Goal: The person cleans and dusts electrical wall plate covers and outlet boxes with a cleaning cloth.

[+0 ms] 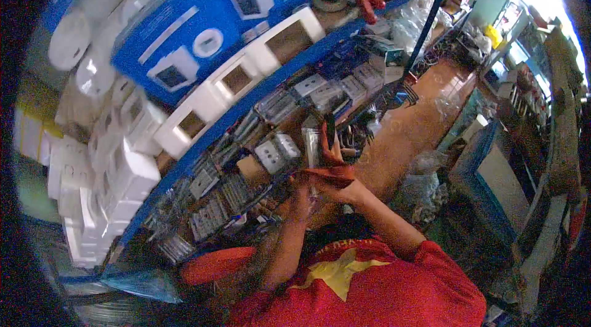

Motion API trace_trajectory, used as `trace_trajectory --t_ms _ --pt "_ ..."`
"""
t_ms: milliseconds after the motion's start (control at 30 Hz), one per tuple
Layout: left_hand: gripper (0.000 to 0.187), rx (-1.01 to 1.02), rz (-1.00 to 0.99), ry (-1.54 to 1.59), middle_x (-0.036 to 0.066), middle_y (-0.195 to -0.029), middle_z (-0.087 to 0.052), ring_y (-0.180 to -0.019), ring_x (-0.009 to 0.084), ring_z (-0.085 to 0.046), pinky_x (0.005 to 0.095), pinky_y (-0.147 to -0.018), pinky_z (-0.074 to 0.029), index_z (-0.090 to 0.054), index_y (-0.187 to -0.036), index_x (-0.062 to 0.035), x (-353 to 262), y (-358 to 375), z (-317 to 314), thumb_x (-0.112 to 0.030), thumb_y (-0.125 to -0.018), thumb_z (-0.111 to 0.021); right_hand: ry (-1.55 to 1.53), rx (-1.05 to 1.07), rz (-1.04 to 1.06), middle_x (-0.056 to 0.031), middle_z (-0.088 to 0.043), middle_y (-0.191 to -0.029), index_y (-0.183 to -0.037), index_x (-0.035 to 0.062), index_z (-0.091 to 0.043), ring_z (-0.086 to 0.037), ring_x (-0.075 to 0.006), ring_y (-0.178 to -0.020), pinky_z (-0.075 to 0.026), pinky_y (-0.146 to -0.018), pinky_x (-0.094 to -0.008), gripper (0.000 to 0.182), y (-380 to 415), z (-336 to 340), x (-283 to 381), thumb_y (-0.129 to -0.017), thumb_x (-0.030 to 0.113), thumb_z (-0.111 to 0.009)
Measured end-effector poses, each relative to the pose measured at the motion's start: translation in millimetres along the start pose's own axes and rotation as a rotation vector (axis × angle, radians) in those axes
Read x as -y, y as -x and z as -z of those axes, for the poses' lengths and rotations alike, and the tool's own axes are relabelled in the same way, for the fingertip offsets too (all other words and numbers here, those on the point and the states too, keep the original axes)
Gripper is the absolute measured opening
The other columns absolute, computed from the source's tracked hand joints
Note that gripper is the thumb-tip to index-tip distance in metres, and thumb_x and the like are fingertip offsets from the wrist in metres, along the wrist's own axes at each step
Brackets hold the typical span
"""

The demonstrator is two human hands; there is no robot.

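Observation:
A red and black cloth-like item (332, 171) lies across my two hands, in front of the red shirt with a yellow star. My right hand (342, 190) is closed on its lower side. Just left of it, my left hand (301, 190) is blurred and dim, and its fingers cannot be made out. A narrow, clear-wrapped pale item (312, 147) stands upright between the hands and the shelf; which hand holds it, if either, is unclear.
Wrapped packs and a white socket plate (277, 153) fill the blue-edged shelf (212, 133). Above are blue boxes (178, 37) and white frames (234, 77). Plastic bags (425, 182) lie on the brown floor (400, 136), right of my hands. A framed panel (502, 176) leans at right.

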State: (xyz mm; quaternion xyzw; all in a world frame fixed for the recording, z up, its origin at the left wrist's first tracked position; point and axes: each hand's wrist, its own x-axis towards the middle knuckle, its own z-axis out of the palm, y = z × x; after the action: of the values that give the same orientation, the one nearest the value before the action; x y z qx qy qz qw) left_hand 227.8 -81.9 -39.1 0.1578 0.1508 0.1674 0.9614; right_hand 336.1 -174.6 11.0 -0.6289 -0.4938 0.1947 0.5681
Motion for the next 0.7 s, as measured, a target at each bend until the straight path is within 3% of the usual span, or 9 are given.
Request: trace_trajectory --t_ms 33,133,267,300,400,467,500,667,700 --pt "0.054 -0.033 -0.052 -0.015 0.014 -0.113 -0.053 -0.105 0.0280 -0.052 0.0438 -0.090 -0.042 -0.042 -0.122 -0.0026 -7.9 12.2 1.9 -0.036 -0.080 -0.046 -0.230 0.027 -0.180 -0.0231 -0.012 -0.141 -0.134 0.0065 -0.008 -0.017 -0.0273 -0.130 -0.014 -0.105 -0.0364 0.085 -0.4 -14.5 15.7 -0.074 0.025 -0.065" --pt "0.054 -0.081 -0.175 -0.042 0.013 -0.114 -0.053 -0.105 0.0262 -0.051 0.0427 -0.091 -0.041 -0.042 -0.123 -0.0035 -37.0 50.8 3.0 -0.037 -0.081 -0.046 -0.123 0.081 -0.245 -0.0284 -0.021 -0.136 -0.117 0.0021 -0.044 -0.020 -0.0405 -0.128 -0.013 -0.105 -0.0463 0.051 10.2 -73.2 32.1 -0.076 0.029 -0.058" --pt "0.053 -0.007 -0.218 -0.041 0.011 -0.114 -0.053 -0.107 0.0238 -0.049 0.0413 -0.092 -0.040 -0.041 -0.123 -0.0047 -85.8 112.5 -5.2 -0.039 -0.083 -0.046 0.394 0.259 0.421 -0.0251 -0.018 -0.139 -0.123 -0.0004 -0.033 -0.019 -0.0398 -0.129 -0.007 -0.103 -0.0577 0.059 49.1 -142.0 62.3 -0.076 0.031 -0.050" --pt "0.053 0.001 -0.219 -0.048 0.010 -0.114 -0.052 -0.107 0.0232 -0.049 0.0410 -0.092 -0.040 -0.041 -0.124 -0.0050 -92.2 127.7 -4.0 -0.040 -0.084 -0.046 0.648 0.325 0.392 -0.0234 -0.014 -0.141 -0.123 -0.0003 -0.034 -0.016 -0.0397 -0.131 -0.006 -0.103 -0.0579 0.059 52.8 -157.9 66.6 -0.075 0.031 -0.049" --pt "0.052 -0.077 -0.217 -0.075 0.009 -0.115 -0.052 -0.108 0.0213 -0.048 0.0399 -0.093 -0.039 -0.040 -0.124 -0.0060 -91.2 151.1 15.8 -0.041 -0.085 -0.046 0.360 0.131 0.403 -0.0303 -0.018 -0.137 -0.119 -0.0042 -0.036 -0.012 -0.0430 -0.130 -0.003 -0.102 -0.0581 0.049 41.9 -167.0 85.5 -0.084 0.030 -0.037" --pt "0.052 -0.145 -0.193 -0.111 0.008 -0.115 -0.052 -0.108 0.0201 -0.048 0.0392 -0.094 -0.039 -0.040 -0.124 -0.0066 -85.0 162.2 22.1 -0.042 -0.086 -0.046 0.318 -0.195 0.301 -0.0254 -0.021 -0.138 -0.127 -0.0008 -0.032 -0.019 -0.0398 -0.130 -0.008 -0.104 -0.0520 0.049 19.6 -170.3 127.9 -0.084 0.022 -0.042" --pt "0.052 -0.171 -0.168 -0.129 0.007 -0.115 -0.052 -0.109 0.0195 -0.047 0.0389 -0.094 -0.038 -0.039 -0.124 -0.0069 -86.4 172.3 19.8 -0.042 -0.087 -0.046 0.631 -0.195 0.308 -0.0180 -0.024 -0.139 -0.133 0.0019 -0.024 -0.023 -0.0343 -0.129 -0.014 -0.106 -0.0442 0.058 16.2 -173.1 124.9 -0.081 0.014 -0.048" --pt "0.053 -0.004 -0.207 -0.044 0.015 -0.115 -0.051 -0.101 0.0234 -0.052 0.0361 -0.088 -0.044 -0.041 -0.123 -0.0036 -110.8 212.0 26.2 -0.043 -0.088 -0.044 -0.115 0.104 0.091 -0.0193 -0.044 -0.126 -0.120 0.0075 -0.048 -0.032 -0.0345 -0.125 -0.022 -0.104 -0.0450 0.054 81.3 -232.6 77.8 -0.072 0.026 -0.062" --pt "0.054 -0.059 -0.247 0.033 0.016 -0.115 -0.051 -0.099 0.0242 -0.054 0.0356 -0.087 -0.045 -0.041 -0.122 -0.0027 -115.0 208.5 41.5 -0.044 -0.087 -0.044 0.168 0.148 0.301 -0.0189 -0.045 -0.125 -0.117 0.0097 -0.052 -0.034 -0.0342 -0.123 -0.025 -0.103 -0.0444 0.047 85.9 -222.6 106.2 -0.073 0.025 -0.061"
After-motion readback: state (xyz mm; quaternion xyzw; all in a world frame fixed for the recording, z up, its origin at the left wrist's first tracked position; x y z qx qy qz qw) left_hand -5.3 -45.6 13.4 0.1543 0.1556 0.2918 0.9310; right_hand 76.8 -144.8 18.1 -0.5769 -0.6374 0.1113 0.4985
